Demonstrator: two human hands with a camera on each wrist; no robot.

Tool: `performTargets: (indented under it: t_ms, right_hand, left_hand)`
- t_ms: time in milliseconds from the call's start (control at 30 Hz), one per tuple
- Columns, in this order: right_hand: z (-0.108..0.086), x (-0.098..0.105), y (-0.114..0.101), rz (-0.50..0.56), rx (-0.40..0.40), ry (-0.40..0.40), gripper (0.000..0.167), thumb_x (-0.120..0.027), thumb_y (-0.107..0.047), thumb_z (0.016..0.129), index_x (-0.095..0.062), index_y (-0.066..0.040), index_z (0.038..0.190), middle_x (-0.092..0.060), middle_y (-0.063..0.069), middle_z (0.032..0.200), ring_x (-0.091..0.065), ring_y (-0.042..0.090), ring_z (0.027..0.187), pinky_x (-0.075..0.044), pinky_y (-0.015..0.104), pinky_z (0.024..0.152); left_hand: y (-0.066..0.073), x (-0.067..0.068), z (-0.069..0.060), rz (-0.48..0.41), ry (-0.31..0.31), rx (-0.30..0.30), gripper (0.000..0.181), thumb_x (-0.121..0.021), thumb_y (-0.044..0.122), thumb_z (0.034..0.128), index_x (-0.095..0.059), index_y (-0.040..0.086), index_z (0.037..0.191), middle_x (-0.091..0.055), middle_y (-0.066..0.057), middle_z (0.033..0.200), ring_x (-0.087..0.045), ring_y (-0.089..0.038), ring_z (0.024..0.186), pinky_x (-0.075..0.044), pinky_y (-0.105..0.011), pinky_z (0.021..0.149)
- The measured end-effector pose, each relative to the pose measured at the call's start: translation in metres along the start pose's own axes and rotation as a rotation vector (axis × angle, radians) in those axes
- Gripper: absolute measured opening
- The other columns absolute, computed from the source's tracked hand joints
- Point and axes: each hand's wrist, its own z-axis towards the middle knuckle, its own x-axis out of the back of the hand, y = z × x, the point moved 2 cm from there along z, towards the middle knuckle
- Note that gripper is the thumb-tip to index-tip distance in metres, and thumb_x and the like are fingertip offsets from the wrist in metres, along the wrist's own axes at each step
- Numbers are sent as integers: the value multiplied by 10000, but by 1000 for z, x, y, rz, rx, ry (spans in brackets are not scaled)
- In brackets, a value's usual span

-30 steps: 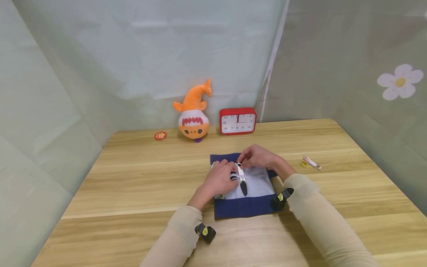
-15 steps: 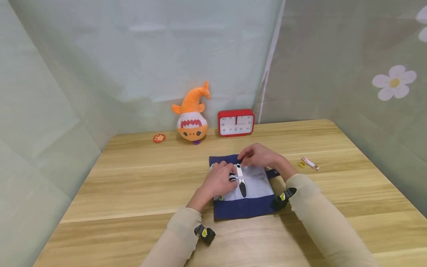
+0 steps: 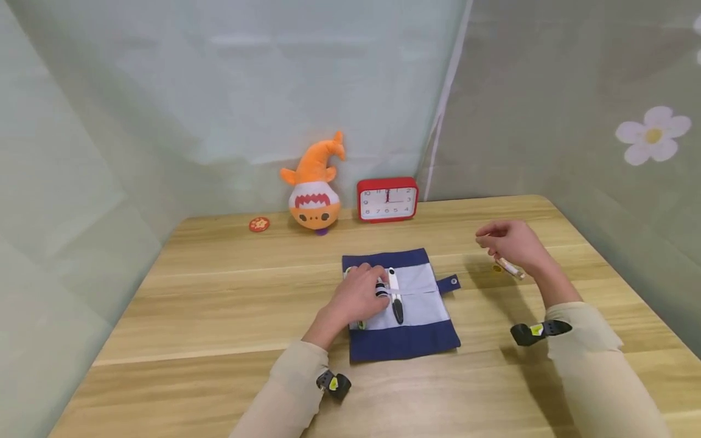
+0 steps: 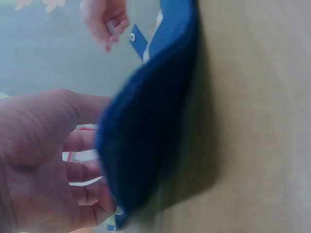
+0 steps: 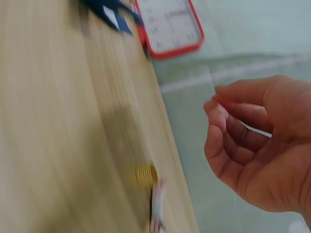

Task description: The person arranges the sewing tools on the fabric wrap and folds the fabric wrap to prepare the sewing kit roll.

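An unfolded navy-and-grey cloth pouch (image 3: pixel 405 344) lies on the table. My left hand (image 3: pixel 358 295) rests over its left part, fingers stretched across its inside. Beside the thumb shows a black-and-white striped item (image 3: pixel 381 288), partly hidden under that hand. A slim white tool with a black tip (image 3: pixel 397 310) lies under the pouch's elastic band. My right hand (image 5: pixel 265 145) hovers off to the right, fingers loosely curled, holding nothing visible. Below it on the table are a small ribbed gold ring (image 5: pixel 145 174) and a narrow pink-and-white item with a metal-looking end (image 5: pixel 157 204), its kind unclear.
A red clock (image 3: pixel 387 201) and an orange plush shark (image 3: pixel 316 204) stand along the back edge, with a round red disc (image 3: pixel 259 224) to their left. From the pouch's right side sticks out a snap strap (image 3: pixel 449 283). Fabric walls enclose the table.
My right hand has left the top of the white tool and moved right, over the gold ring and the pink-and-white item. The left hand stays on the pouch.
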Motion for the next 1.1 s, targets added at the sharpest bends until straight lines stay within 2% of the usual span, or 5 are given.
performTargets:
  t_ms: [200, 367, 467, 733, 1100]
  right_hand:
    - [-16, 22, 32, -47, -69, 70, 397, -624, -225, 1057, -647, 89, 1300, -707, 280, 1199, -691, 146, 805, -597, 295, 721]
    - [-25, 27, 54, -89, -129, 44, 409, -660, -191, 1025, -636, 123, 1285, -684, 303, 1194, -676, 145, 819, -574, 270, 695]
    - [-27, 26, 63, -124, -175, 14, 424, -690, -204, 998, -644, 118, 1271, -717, 223, 1084, -647, 159, 821, -541, 278, 682]
    - [-29, 23, 73, -168, -241, -7, 369, -716, -222, 973, -702, 89, 1171, -700, 72, 887, -584, 193, 796, -473, 315, 677]
    - [-30, 24, 75, -226, -233, 8, 301, -741, -221, 948, -743, 62, 1050, -688, 118, 906, -563, 258, 849, -429, 319, 683]
  left_hand:
    - [6, 8, -4, 5, 46, 22, 332, -787, 296, 948, -722, 142, 1235, -656, -97, 1188, -540, -285, 1107, -513, -427, 889]
    - [14, 6, 0, 11, 66, -15, 245, -772, 279, 960, -769, 174, 1181, -664, -47, 1054, -570, -242, 1031, -512, -373, 802]
    - [16, 1, 5, 12, 57, -16, 213, -773, 266, 960, -790, 184, 1156, -644, -24, 974, -563, -208, 959, -490, -340, 757]
    - [21, -7, 11, 53, 26, -13, 203, -806, 280, 938, -809, 200, 1125, -685, -49, 1027, -587, -256, 1027, -496, -365, 806]
    - [24, -9, 13, 95, 15, -53, 157, -782, 276, 952, -830, 200, 1081, -728, -73, 1080, -605, -296, 1050, -502, -409, 875]
